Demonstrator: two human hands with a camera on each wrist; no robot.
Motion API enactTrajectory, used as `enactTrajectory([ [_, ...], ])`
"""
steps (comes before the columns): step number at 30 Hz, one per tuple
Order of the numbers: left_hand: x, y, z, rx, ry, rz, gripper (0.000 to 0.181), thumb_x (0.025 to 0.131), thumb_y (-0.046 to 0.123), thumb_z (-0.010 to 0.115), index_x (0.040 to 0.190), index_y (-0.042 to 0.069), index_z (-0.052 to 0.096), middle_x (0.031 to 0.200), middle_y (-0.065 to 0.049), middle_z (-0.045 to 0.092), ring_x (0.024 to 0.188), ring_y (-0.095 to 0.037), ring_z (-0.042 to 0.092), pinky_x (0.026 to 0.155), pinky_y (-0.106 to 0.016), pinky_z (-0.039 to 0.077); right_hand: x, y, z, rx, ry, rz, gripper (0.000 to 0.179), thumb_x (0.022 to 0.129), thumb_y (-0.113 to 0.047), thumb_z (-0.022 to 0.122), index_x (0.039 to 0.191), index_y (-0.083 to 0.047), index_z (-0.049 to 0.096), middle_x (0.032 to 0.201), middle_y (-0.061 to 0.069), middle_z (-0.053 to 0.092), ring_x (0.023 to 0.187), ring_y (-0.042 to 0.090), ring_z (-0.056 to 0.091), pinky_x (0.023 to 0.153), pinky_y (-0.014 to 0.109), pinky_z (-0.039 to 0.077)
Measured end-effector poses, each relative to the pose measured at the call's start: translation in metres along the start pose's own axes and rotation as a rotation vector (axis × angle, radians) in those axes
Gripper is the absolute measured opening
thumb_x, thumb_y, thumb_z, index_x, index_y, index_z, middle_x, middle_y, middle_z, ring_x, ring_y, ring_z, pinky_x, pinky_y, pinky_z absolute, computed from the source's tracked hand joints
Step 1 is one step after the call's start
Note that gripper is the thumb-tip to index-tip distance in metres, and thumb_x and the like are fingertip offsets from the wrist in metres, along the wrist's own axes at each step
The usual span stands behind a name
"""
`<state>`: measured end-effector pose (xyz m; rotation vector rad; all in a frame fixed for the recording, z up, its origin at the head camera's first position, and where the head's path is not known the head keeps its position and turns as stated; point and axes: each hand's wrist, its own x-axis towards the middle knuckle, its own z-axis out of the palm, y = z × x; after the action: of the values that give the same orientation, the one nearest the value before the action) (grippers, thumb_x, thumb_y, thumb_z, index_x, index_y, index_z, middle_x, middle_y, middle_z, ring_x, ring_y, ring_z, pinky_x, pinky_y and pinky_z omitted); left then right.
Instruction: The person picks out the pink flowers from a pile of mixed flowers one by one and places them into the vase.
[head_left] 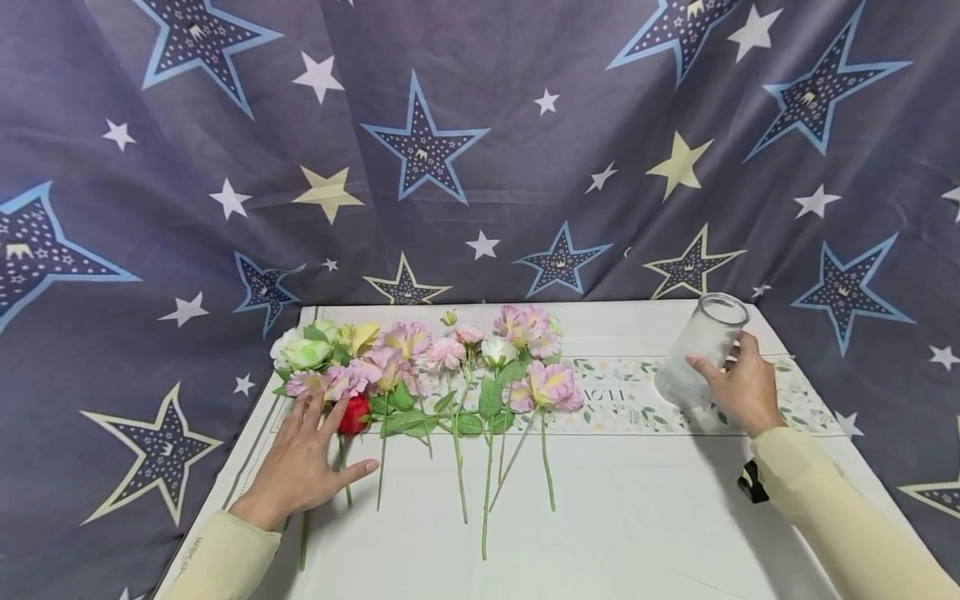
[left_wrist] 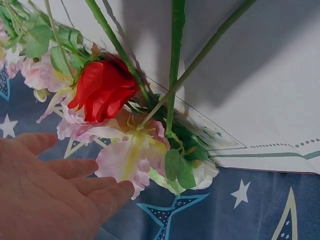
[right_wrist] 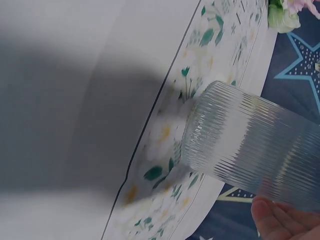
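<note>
Near flowers (head_left: 390,373), left hand (head_left: 303,457) spread, perhaps touching; right hand (head_left: 750,390) gripping jar (right_wrist: 250,137), ribbed only in right-wrist view.

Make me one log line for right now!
left hand: fingers spread by red rose | right hand: holding ribbed vase | pink flowers: lying on white tablecloth

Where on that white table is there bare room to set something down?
The widest bare patch is the white cloth between the flower stems and the right sleeve. A smaller gap, on the printed band, lies between the flowers and the glass vase. The left half is crowded: flowers, leaves and the left hand.
</note>
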<state>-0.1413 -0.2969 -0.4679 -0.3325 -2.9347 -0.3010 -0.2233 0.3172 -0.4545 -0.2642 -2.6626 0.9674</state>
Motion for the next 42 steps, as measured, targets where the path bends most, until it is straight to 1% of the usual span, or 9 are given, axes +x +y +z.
enactTrajectory([
  [5,0.001,0.001,0.000,0.004,-0.017,-0.009,0.112,0.078,0.078,0.069,0.156,0.004,0.040,0.163,-0.031,0.022,0.147,-0.059,0.017,0.113,-0.072,0.021,-0.003,-0.009,0.006,0.011,-0.009,-0.015,0.084,0.098,-0.035,0.070,0.153,0.010,0.026,0.137,0.043,0.049,0.118,0.056,0.057,0.093,0.063,0.050],
  [14,0.001,0.001,0.002,-0.003,-0.034,-0.002,0.113,0.078,0.079,0.068,0.159,0.006,0.037,0.166,-0.031,0.014,0.150,-0.057,0.010,0.113,-0.073,0.019,-0.008,-0.022,0.015,0.046,-0.047,-0.052,0.082,0.098,-0.035,0.072,0.152,0.009,0.028,0.138,0.042,0.049,0.119,0.057,0.057,0.094,0.062,0.050],
  [22,0.003,0.002,0.004,0.010,-0.034,0.004,0.112,0.079,0.080,0.067,0.159,0.007,0.036,0.165,-0.031,0.014,0.149,-0.059,0.010,0.113,-0.074,0.019,-0.012,-0.033,0.025,0.058,-0.062,-0.075,0.081,0.097,-0.034,0.073,0.151,0.009,0.030,0.137,0.042,0.050,0.118,0.056,0.058,0.095,0.061,0.050],
  [30,0.003,0.003,0.004,0.017,-0.038,0.010,0.113,0.079,0.080,0.066,0.159,0.008,0.036,0.166,-0.031,0.012,0.151,-0.057,0.006,0.113,-0.074,0.018,-0.013,-0.041,0.031,0.078,-0.085,-0.082,0.079,0.097,-0.032,0.074,0.150,0.009,0.031,0.137,0.042,0.051,0.119,0.056,0.058,0.095,0.060,0.051],
  [36,0.004,0.002,0.004,0.024,-0.039,0.009,0.113,0.079,0.081,0.066,0.159,0.007,0.036,0.166,-0.031,0.010,0.150,-0.058,0.007,0.112,-0.075,0.018,-0.016,-0.047,0.035,0.081,-0.084,-0.097,0.079,0.096,-0.031,0.075,0.150,0.008,0.033,0.136,0.041,0.052,0.118,0.055,0.059,0.095,0.060,0.051],
  [42,0.004,0.003,0.003,0.019,-0.035,0.009,0.113,0.079,0.080,0.067,0.159,0.007,0.037,0.166,-0.031,0.011,0.150,-0.057,0.008,0.113,-0.075,0.018,-0.018,-0.051,0.038,0.091,-0.108,-0.103,0.079,0.096,-0.031,0.075,0.151,0.007,0.032,0.139,0.040,0.051,0.120,0.055,0.058,0.097,0.059,0.051],
])
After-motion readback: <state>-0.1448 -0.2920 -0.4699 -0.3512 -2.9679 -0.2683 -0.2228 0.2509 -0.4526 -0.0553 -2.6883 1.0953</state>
